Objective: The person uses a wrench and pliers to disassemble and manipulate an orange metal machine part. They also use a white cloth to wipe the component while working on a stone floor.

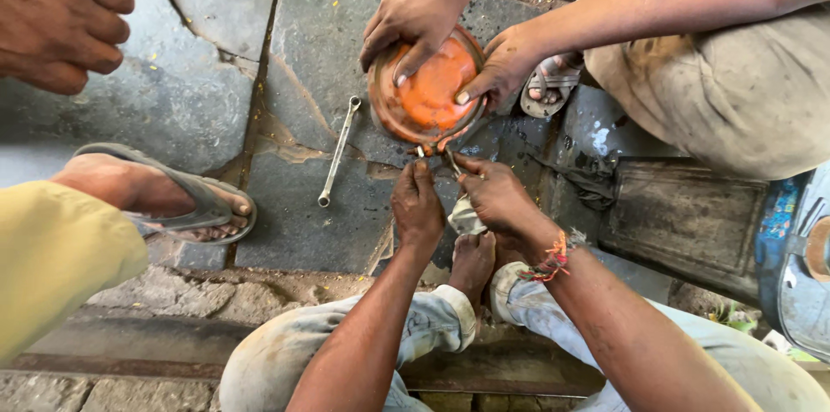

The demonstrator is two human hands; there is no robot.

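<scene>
A round orange metal part (pixel 430 92) with a rusty rim sits tilted on the stone floor. Another person's two hands (pixel 406 23) press on its top and right side. My left hand (pixel 417 204) pinches a small metal piece (pixel 421 153) at the part's lower rim. My right hand (pixel 497 196) is just to the right, closed on a thin metal tool (pixel 453 161) whose tip points at the same spot. A pale rag (pixel 467 217) hangs under that hand. My bare foot (pixel 473 261) rests below both hands.
A long double-ended wrench (pixel 337 151) lies on the stone slabs left of the part. A sandalled foot (pixel 164 196) stands at the left, and a third person's hand (pixel 56 14) hangs at top left. The other person crouches at the right, with a dark metal plate (pixel 683 213) beside them.
</scene>
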